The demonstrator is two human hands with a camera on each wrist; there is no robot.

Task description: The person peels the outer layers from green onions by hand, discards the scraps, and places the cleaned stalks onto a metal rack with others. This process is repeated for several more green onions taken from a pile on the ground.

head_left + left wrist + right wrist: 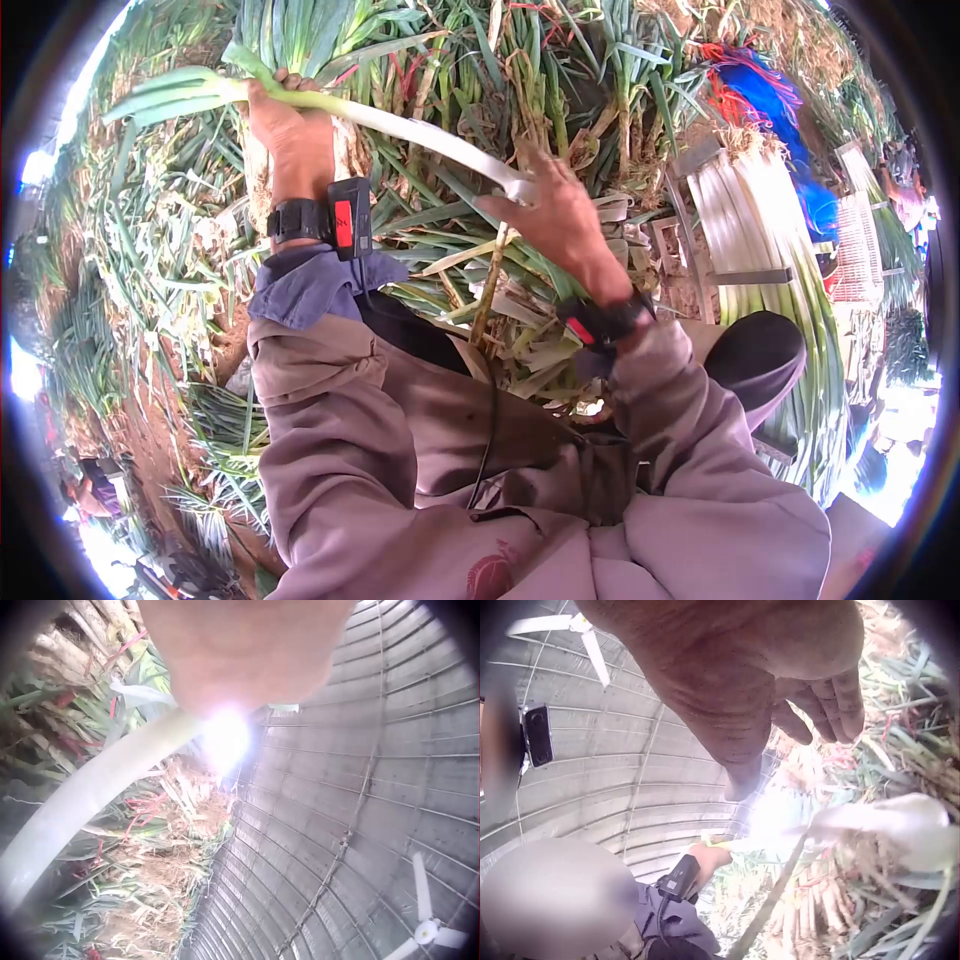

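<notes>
While the jacket (pixel 340 420) fills the near edge, a bent knee (pixel 765 350) rises at the right, and a brown stick (pixel 490 285) slants up from near the lap, its far tip close to the white end of a leek (pixel 420 132). That end lies by the right hand (pixel 562 220) — its fingers straight, the thumb spread apart from them; whether the hand touches the leek cannot be told.

The leek is in the air in front of the person, its long axis running crosswise from left to right with a gentle bow. The white end points right and somewhat back toward the body; the green leaves fan out past the left hand (pixel 292 130), whose fingers are clamped round the stalk at its green part. A black device (pixel 350 218) sits on the left wrist.

Between the leek and the lap there is room above loose leaves (pixel 455 258). To the right, space is tighter: a metal bar (pixel 753 277) crosses a stack of pale stalks (pixel 745 205) just beyond the right forearm. Ahead, leafy bundles (pixel 540 90) stand close behind the leek and edge the working room, with blue plastic (pixel 765 95) at the far right. Farthest off — in the left wrist view — are a ribbed roof (pixel 315 795) and a white fan (pixel 427 932).
</notes>
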